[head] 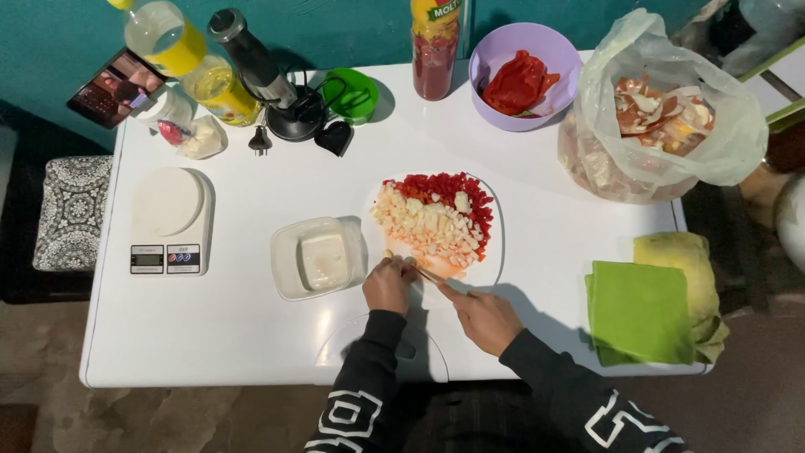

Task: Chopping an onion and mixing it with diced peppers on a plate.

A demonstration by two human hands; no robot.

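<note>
A white cutting board lies mid-table, heaped with diced red pepper at the back and pale chopped pieces in front. My left hand rests at the board's near left corner, fingers curled on a small pale piece. My right hand grips a knife whose blade points left toward the left hand's fingers. Both sleeves are black with white print.
A square white container stands left of the board, a kitchen scale farther left. At the back are oil bottles, a hand blender, a green cup, a sauce bottle, a purple bowl and a scrap bag. Green cloths lie right.
</note>
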